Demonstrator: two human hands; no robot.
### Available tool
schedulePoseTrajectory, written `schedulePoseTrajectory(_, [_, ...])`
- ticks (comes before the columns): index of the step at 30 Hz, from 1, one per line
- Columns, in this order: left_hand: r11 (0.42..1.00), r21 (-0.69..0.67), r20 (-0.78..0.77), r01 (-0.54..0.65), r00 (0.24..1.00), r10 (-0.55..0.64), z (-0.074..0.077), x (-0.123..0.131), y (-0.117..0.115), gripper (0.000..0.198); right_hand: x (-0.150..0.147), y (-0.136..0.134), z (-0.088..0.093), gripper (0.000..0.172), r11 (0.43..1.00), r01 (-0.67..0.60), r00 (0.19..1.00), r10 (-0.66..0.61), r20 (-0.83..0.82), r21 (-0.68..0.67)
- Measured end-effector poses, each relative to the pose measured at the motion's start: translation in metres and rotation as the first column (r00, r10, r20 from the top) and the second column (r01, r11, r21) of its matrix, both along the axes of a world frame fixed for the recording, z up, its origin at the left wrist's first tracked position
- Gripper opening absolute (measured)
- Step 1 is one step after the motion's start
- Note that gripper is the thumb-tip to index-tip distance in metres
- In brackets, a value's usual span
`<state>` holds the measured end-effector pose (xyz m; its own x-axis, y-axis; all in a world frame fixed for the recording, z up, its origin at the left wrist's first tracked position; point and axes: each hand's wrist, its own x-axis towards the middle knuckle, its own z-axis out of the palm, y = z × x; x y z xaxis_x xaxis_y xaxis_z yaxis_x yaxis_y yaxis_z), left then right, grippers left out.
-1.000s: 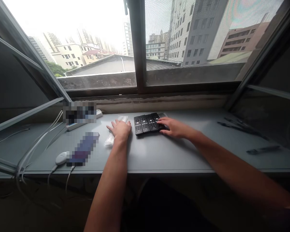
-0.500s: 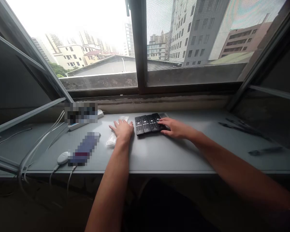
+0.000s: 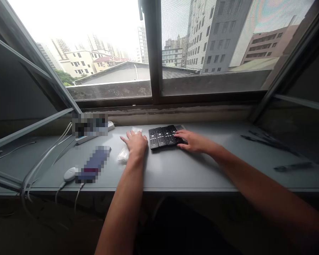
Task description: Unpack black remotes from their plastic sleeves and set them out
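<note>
Several black remote controls [image 3: 161, 136] lie side by side in a row on the grey desk, their buttons facing up. My right hand [image 3: 195, 141] rests at the row's right end, index finger on the rightmost remote and thumb apart near its lower end. That remote is partly covered by the hand. Left of the row, my left hand [image 3: 136, 142] lies with fingers spread over a clear, crinkled plastic bag [image 3: 123, 155], which it partly hides. My left hand's thumb side is close to the leftmost remote.
To the left are a blurred-out phone [image 3: 93, 164] with a cable, a white round charger [image 3: 70, 174], white cables [image 3: 42, 159] and a white power strip [image 3: 111, 125]. Dark cables [image 3: 268, 142] and a dark pen-like thing [image 3: 292, 166] lie right. A window frame [image 3: 156, 71] stands behind.
Both hands and the remotes hold nearly the same places. Only a very slight shift of the whole view shows.
</note>
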<state>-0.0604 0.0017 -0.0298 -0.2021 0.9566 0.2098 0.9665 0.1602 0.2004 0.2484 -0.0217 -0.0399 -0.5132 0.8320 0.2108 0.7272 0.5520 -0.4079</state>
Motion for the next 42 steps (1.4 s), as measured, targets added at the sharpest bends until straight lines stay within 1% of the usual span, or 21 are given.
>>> schedulePoseTrajectory(1, [0.999,-0.043,0.006,-0.002,1.000,0.002,-0.001,-0.001,0.001,0.054,0.000,0.000,-0.001,0.061,1.000,0.000,1.000,0.000,-0.005,0.001])
schedulePoseTrajectory(3, [0.997,-0.075,0.016,0.007,1.000,-0.006,-0.002,-0.002,0.003,0.056,0.001,0.001,-0.002,0.061,1.000,-0.001,1.000,0.002,-0.019,0.007])
schedulePoseTrajectory(8, [0.998,-0.052,0.032,0.041,0.999,-0.039,-0.003,-0.002,0.004,0.055,0.002,0.003,-0.004,0.062,1.000,-0.010,1.000,0.010,-0.003,0.010])
schedulePoseTrajectory(13, [0.998,-0.029,0.023,0.055,0.998,-0.055,-0.001,0.001,0.002,0.052,0.001,0.001,-0.002,0.063,1.000,0.005,1.000,-0.005,0.011,0.000])
schedulePoseTrajectory(21, [0.994,0.101,0.001,0.047,0.999,-0.048,-0.001,0.005,0.000,0.056,0.000,-0.001,0.001,0.064,1.000,0.010,1.000,-0.009,0.019,-0.022])
schedulePoseTrajectory(23, [0.981,0.181,-0.006,0.064,0.998,-0.064,0.001,0.005,-0.002,0.058,0.000,-0.001,0.002,0.065,1.000,0.012,1.000,-0.012,0.024,-0.023])
schedulePoseTrajectory(26, [0.937,0.329,-0.013,0.119,0.993,-0.121,0.008,0.006,-0.004,0.063,0.000,-0.002,0.003,0.066,1.000,0.013,0.999,-0.012,0.035,-0.027])
schedulePoseTrajectory(28, [0.913,0.382,0.025,0.141,0.986,-0.162,0.011,0.007,-0.006,0.067,0.000,-0.002,0.003,0.065,1.000,0.007,0.999,-0.006,0.034,-0.026])
schedulePoseTrajectory(31, [0.912,0.384,0.175,0.142,0.959,-0.223,0.014,0.008,-0.006,0.071,0.000,-0.001,0.002,0.064,1.000,0.001,1.000,0.000,0.014,-0.013])
schedulePoseTrajectory(33, [0.900,0.401,0.316,0.172,0.896,-0.312,0.013,0.009,-0.005,0.067,0.000,0.000,0.000,0.063,1.000,0.000,1.000,0.000,0.005,0.002])
schedulePoseTrajectory(34, [0.884,0.424,0.389,0.197,0.842,-0.374,0.012,0.011,-0.004,0.064,0.000,0.000,0.000,0.062,1.000,0.000,1.000,0.000,0.001,0.013])
schedulePoseTrajectory(35, [0.863,0.454,0.460,0.221,0.772,-0.440,0.011,0.013,-0.002,0.059,-0.001,0.001,-0.001,0.061,1.000,-0.001,1.000,0.001,-0.004,0.026])
schedulePoseTrajectory(37, [0.817,0.515,0.581,0.259,0.595,-0.555,0.007,0.019,0.001,0.046,-0.002,0.000,-0.002,0.059,0.999,-0.011,1.000,0.012,-0.019,0.052])
schedulePoseTrajectory(39, [0.780,0.548,0.674,0.303,0.392,-0.626,0.004,0.028,0.003,0.032,-0.005,-0.002,0.000,0.060,0.997,-0.032,0.998,0.035,-0.044,0.068])
schedulePoseTrajectory(41, [0.753,0.546,0.753,0.368,0.179,-0.633,0.001,0.035,0.002,0.025,-0.008,-0.005,0.005,0.062,0.996,-0.053,0.995,0.058,-0.085,0.069])
schedulePoseTrajectory(42, [0.745,0.534,0.787,0.400,0.086,-0.611,0.001,0.038,0.001,0.026,-0.010,-0.008,0.008,0.061,0.996,-0.061,0.991,0.068,-0.113,0.066])
